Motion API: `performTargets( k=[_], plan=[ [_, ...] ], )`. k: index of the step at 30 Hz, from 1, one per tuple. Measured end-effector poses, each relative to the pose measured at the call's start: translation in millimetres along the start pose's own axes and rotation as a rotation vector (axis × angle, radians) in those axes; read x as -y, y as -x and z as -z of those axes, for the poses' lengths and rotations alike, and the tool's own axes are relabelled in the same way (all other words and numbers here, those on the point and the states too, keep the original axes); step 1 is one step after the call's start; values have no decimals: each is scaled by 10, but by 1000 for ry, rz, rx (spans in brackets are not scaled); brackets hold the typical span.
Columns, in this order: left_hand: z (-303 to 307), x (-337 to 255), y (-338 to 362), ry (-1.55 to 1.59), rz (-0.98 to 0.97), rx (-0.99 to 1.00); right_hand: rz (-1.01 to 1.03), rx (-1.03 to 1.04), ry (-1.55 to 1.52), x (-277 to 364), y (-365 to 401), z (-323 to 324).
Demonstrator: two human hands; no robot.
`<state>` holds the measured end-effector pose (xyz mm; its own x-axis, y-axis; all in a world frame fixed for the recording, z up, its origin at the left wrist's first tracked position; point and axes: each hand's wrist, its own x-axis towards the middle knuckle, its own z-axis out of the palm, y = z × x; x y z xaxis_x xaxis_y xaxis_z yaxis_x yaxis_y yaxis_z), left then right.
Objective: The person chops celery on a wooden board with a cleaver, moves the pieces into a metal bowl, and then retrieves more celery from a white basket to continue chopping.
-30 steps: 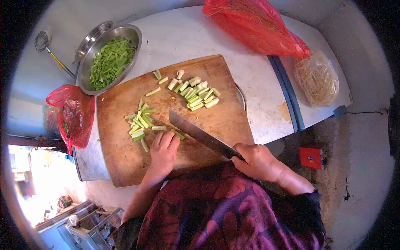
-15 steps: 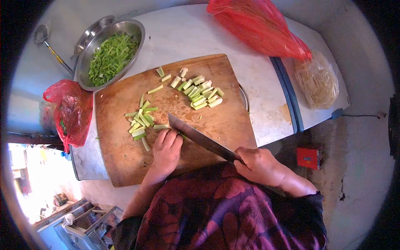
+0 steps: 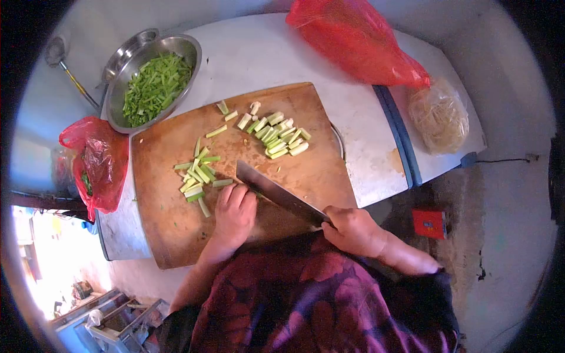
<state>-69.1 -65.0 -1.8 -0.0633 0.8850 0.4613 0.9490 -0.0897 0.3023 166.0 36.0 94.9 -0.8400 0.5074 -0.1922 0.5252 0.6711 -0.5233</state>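
My right hand (image 3: 356, 230) is wrapped round the handle of a cleaver (image 3: 273, 188), its wide dark blade slanting up and left over the wooden cutting board (image 3: 168, 235). Right against the blade's far end, my left hand (image 3: 235, 216) has its fingers curled down on a celery stalk, mostly hidden under them. One cut celery piece (image 3: 222, 183) lies just beyond those fingertips. To their upper left is a loose heap of cut celery (image 3: 200, 173). A tighter group of thicker, pale-ended celery pieces (image 3: 279, 134) lies farther back on the board.
A steel bowl (image 3: 189, 46) of chopped greens (image 3: 156, 88) stands at the back left, near a red plastic bag (image 3: 106, 159). Along the back right lie a larger red bag (image 3: 359, 41) and a clear bag of noodle-like strands (image 3: 438, 117). A red box (image 3: 428, 223) sits below the table's right side.
The whole view has shifted slightly. Both hands and the cleaver keep nearly the same places on the board, and the celery heaps look unchanged.
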Motion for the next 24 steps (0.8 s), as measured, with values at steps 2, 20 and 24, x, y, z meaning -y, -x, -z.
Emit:
performTargets(
  k=[2,20,24],
  plan=[
    [24,-39,-48,2,17,-10,-44,-31,-92,-58,84,46],
    [240,705,-833,-237,135,11,-235,-173,-268,-402,158,213],
    [-63,1116,-1321,-223,84,20,-244,-184,-322,-355,99,300]
  ],
)
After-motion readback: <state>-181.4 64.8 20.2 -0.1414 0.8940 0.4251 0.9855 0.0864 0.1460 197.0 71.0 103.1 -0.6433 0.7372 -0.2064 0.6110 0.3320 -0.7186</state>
